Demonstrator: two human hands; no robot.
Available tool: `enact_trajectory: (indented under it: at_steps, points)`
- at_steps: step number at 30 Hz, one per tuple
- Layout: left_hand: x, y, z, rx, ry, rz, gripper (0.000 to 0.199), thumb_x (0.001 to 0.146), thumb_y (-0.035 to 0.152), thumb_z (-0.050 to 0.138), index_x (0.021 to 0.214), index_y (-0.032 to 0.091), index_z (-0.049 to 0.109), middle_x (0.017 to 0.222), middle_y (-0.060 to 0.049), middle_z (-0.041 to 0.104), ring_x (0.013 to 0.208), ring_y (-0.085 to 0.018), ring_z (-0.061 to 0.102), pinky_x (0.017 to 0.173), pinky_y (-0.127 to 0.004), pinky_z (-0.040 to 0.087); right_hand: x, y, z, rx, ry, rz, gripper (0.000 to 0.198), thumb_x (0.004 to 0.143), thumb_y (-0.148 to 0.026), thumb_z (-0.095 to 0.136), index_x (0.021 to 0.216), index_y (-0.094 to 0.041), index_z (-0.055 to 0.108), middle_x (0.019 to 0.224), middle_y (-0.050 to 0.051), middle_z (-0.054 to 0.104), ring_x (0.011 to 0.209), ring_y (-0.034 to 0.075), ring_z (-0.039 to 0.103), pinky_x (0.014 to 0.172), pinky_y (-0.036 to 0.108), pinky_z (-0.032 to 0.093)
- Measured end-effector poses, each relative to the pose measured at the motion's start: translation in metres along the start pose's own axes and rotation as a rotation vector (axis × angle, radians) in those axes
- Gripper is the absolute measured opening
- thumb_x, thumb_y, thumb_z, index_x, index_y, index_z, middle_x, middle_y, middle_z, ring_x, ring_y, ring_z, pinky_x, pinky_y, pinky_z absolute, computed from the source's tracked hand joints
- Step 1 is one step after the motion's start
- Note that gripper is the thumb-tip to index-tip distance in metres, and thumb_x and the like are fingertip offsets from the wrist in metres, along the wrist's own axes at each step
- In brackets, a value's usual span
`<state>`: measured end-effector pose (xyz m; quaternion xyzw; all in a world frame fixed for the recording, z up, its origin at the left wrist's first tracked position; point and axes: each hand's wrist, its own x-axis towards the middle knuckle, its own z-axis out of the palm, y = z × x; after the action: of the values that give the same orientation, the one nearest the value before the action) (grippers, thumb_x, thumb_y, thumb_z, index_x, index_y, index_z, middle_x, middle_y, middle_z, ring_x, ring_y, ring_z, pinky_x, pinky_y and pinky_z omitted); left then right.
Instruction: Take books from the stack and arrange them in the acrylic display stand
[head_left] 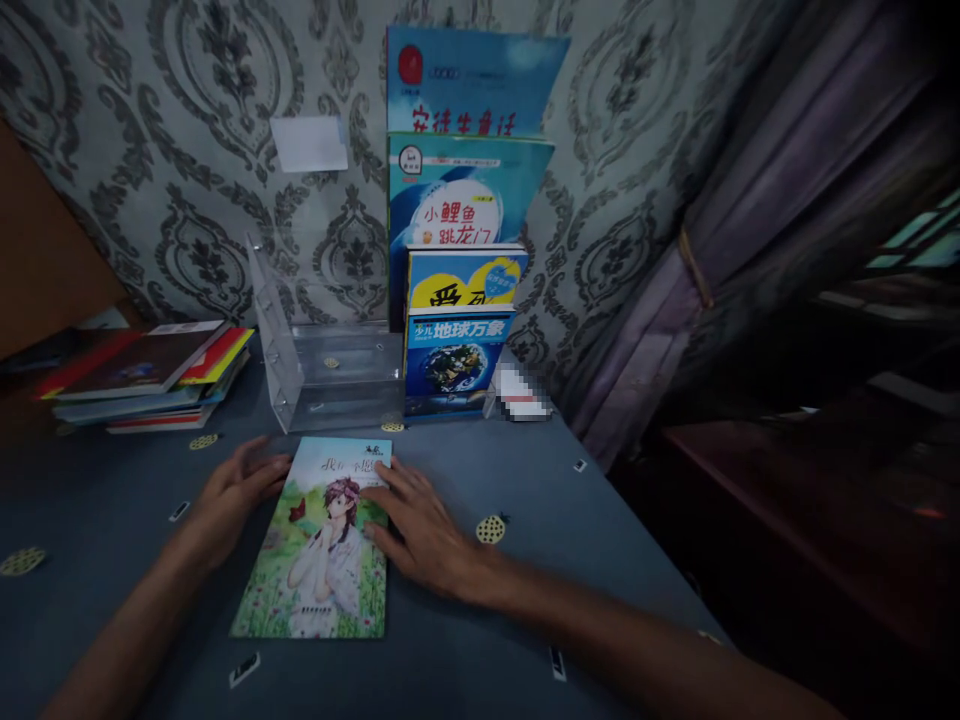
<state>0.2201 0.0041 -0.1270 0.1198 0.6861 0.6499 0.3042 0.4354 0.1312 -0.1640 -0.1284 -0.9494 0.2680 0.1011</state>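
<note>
A green-and-blue illustrated book [319, 560] lies flat on the table, cover up. My left hand [232, 490] is at its upper left edge, fingers stretched out beside or just touching it. Over the right edge rests my right hand [416, 520], fingers spread across the cover. Behind the book stands a clear acrylic rack [337, 390]. Its right side holds several upright books, a blue one with a globe [457, 360] in front and taller ones [472, 80] at the back. The left side of the rack shows only its transparent tiers.
A stack of books [150, 370] lies at the left on the patterned grey tablecloth [465, 660]. Right of the rack is a small blurred white item [521, 392]. A tied curtain [660, 270] hangs past the table's right edge. A white card [310, 144] appears against the wall.
</note>
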Motion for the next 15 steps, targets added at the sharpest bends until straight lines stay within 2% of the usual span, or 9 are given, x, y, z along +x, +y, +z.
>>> enact_trajectory:
  at_steps: [4,8,12,15]
  points:
    - [-0.006,0.007,0.002,-0.11,-0.111,-0.143,0.05,0.071,0.001,0.073,0.119,0.011,0.062,0.094,-0.013,0.079,0.087,-0.024,0.078,0.072,-0.027,0.063,-0.002,0.002,0.0,-0.003,0.02,0.013,0.044,0.104,-0.036,0.047,0.143,-0.017,0.055,0.162,0.018,0.039,0.155,0.034,0.026,0.125,0.06,0.023]
    - [-0.02,0.01,0.013,-0.153,-0.243,-0.312,0.06,0.064,0.003,0.081,0.121,0.009,0.065,0.101,-0.015,0.08,0.09,-0.032,0.078,0.065,-0.031,0.065,-0.003,0.0,-0.002,0.014,-0.003,0.003,0.046,0.104,-0.035,0.047,0.145,-0.016,0.052,0.163,0.018,0.036,0.156,0.035,0.023,0.125,0.06,0.023]
    - [-0.033,0.006,0.022,-0.177,-0.175,-0.364,0.058,0.066,-0.001,0.08,0.121,0.012,0.068,0.103,-0.014,0.08,0.091,-0.033,0.078,0.067,-0.034,0.067,-0.006,-0.004,-0.007,0.047,-0.011,0.003,0.048,0.104,-0.035,0.047,0.149,-0.018,0.047,0.165,0.018,0.033,0.157,0.034,0.021,0.125,0.06,0.023]
    - [-0.036,0.003,0.025,-0.24,-0.101,-0.331,0.046,0.073,-0.003,0.073,0.117,0.011,0.069,0.099,-0.013,0.08,0.089,-0.032,0.079,0.072,-0.035,0.068,-0.009,-0.005,-0.01,0.122,0.0,0.034,0.053,0.104,-0.035,0.046,0.152,-0.015,0.04,0.169,0.021,0.018,0.157,0.035,0.02,0.125,0.056,0.028]
